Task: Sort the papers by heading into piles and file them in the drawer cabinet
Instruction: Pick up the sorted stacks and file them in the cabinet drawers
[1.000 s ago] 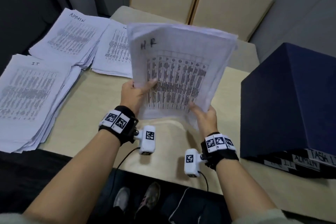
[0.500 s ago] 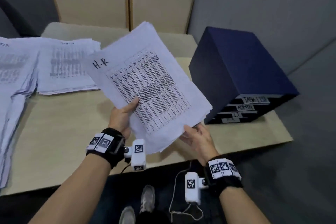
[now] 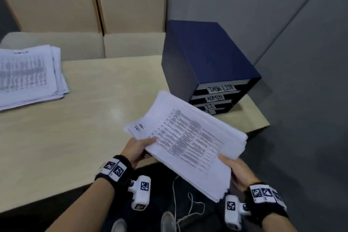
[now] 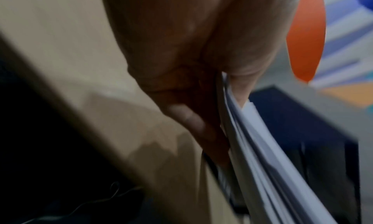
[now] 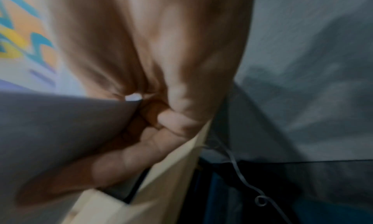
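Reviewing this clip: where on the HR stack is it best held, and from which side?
At two opposite near edges, as now: left hand pinching the edge below the heading, right hand at the lower corner, fingers underneath. The HR stack is thick, loose and tilted, so support from below probably keeps sheets together.

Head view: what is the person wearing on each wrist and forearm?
Forearms are bare. The left hand and right hand each have a black wristband carrying white square-coded marker tiles, with a small white camera block below bearing another code. Thin pale cables dangle beneath.
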`<state>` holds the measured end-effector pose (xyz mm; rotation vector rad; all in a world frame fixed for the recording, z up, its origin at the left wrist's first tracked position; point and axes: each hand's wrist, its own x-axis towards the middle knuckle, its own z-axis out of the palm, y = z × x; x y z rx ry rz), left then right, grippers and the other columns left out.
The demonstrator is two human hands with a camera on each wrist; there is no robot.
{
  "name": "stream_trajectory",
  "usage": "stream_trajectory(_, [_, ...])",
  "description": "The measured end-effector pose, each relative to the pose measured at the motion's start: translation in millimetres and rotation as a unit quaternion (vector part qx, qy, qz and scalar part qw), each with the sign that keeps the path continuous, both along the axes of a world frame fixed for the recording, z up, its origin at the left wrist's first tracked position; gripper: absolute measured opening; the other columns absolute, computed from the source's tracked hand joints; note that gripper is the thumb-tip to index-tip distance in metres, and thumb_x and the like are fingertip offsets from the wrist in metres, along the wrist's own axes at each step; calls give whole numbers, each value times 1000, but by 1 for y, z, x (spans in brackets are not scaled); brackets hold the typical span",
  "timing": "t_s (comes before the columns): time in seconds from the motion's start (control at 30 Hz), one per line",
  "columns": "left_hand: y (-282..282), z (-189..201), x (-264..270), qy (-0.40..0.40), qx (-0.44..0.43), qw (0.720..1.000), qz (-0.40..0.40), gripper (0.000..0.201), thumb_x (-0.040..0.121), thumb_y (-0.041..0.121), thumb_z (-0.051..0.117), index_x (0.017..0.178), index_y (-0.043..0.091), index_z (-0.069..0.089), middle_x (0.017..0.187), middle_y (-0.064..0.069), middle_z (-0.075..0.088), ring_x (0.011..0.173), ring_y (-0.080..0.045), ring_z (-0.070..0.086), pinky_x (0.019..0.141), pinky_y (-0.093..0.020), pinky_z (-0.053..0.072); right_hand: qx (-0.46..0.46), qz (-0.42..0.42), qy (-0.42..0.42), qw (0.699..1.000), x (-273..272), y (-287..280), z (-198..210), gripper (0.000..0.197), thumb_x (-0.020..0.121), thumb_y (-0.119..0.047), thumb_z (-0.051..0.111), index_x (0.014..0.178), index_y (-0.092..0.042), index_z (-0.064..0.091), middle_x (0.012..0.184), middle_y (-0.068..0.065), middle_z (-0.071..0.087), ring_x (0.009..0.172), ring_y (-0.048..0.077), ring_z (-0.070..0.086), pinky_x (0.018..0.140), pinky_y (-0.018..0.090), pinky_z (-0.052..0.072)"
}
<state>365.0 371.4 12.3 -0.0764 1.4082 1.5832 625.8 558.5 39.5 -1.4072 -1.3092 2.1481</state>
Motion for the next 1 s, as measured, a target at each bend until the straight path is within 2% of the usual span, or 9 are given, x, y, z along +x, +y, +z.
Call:
stream_trajectory(0.1, [38, -18, 55, -28, -19, 996, -82, 22, 88, 0, 65, 110, 1, 64, 98, -14, 74, 80, -28, 70, 61, -33, 58, -37, -32, -51, 998, 61, 36, -12, 42, 86, -9, 63, 125, 6, 60, 119, 23, 69, 108, 37, 68, 93, 46, 55])
stream_trajectory(0.17, [62, -28, 84, -25, -34, 992, -123, 17, 90, 2, 64, 106, 4, 63, 87, -11, 74, 66, -22, 68, 57, -29, 57, -34, -52, -70, 996, 93, 55, -15, 45, 85, -12, 64, 126, 7, 60, 117, 23, 69, 110, 40, 66, 98, 50, 51])
stream_trajectory(0.27, [96, -29, 112, -7, -32, 994, -103, 14, 92, 2, 61, 106, 0, 57, 63, -8, 64, 42, -15, 51, 45, -24, 46, -8, -88, -53, 995, 117, 77, -13, 31, 94, -9, 56, 120, 6, 63, 112, 20, 72, 105, 36, 68, 84, 42, 59])
stream_trajectory(0.37, [121, -26, 120, 4, -42, 997, -63, 20, 94, 13, 62, 109, -1, 61, 70, -9, 70, 50, -18, 61, 48, -24, 50, -5, -118, -15, 993, 120, 90, -16, 28, 97, -11, 54, 120, 1, 64, 114, 16, 72, 105, 31, 69, 81, 36, 60])
stream_trajectory(0.5, [140, -21, 121, 6, -61, 993, -98, 25, 95, 28, 61, 104, 4, 63, 99, -13, 75, 70, -23, 72, 54, -21, 52, 6, -189, 40, 981, 106, 104, -22, 22, 100, -11, 52, 117, -8, 65, 113, 6, 74, 100, 18, 71, 80, 28, 60])
stream_trajectory(0.6, [148, -23, 124, 17, -81, 989, -127, 29, 95, 32, 62, 101, 4, 62, 95, -11, 74, 66, -22, 71, 52, -23, 51, 13, -211, 67, 975, 86, 103, -24, 18, 102, -10, 48, 110, -12, 64, 95, -6, 77, 86, 7, 73, 67, 19, 58])
stream_trajectory(0.8, [121, -47, 122, 54, -159, 974, -148, 18, 98, 24, 59, 89, 8, 59, 79, -7, 69, 50, -14, 64, 49, -20, 41, 141, -284, -66, 946, 37, 99, -54, 23, 102, -13, 51, 117, 0, 62, 114, 17, 68, 93, 23, 64, 74, 31, 51])
stream_trajectory(0.9, [92, -62, 105, 60, -192, 973, -111, 16, 97, 20, 59, 90, 6, 60, 72, -6, 69, 54, -18, 61, 47, -19, 39, 134, -307, -60, 940, 4, 99, -58, 24, 102, -12, 42, 116, -1, 58, 102, 18, 67, 76, 26, 61, 58, 28, 50])
stream_trajectory(1.0, [65, -68, 89, 61, -207, 974, -75, 17, 97, 19, 60, 88, 4, 61, 68, -5, 70, 57, -21, 61, 43, -17, 39, 101, -282, -40, 953, -24, 99, -63, 18, 101, -11, 38, 108, -12, 54, 77, 7, 60, 46, 12, 55, 38, 18, 41])
